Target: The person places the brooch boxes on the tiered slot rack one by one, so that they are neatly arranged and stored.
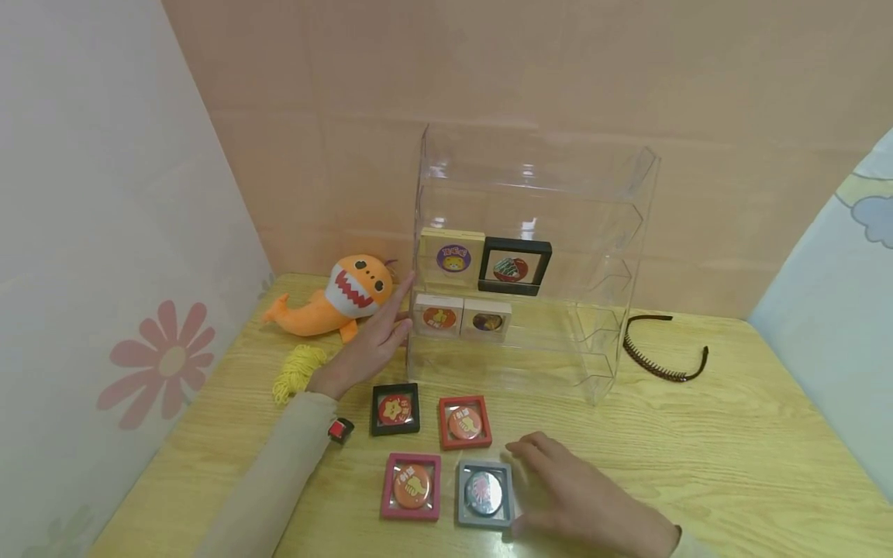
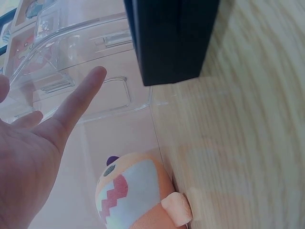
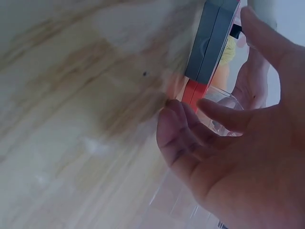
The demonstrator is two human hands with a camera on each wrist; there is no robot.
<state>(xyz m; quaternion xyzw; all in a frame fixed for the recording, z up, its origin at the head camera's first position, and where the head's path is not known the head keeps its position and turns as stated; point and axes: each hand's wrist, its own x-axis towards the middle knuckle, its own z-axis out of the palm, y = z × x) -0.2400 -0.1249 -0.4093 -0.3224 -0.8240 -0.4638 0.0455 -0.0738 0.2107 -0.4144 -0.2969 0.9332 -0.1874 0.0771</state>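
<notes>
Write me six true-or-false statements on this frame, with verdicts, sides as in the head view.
1. The left hand is at the left side of the clear rack. True.
2. The right hand grips the red-framed badge. False: it is beside the grey-framed badge.
3. The pink-framed badge lies left of the grey-framed badge. True.
4. The headband lies left of the rack. False: the headband lies right of it.
5. The plush toy is blue. False: the plush toy is mainly orange.
6. On the rack, the black frame is right of the cream frame. True.
</notes>
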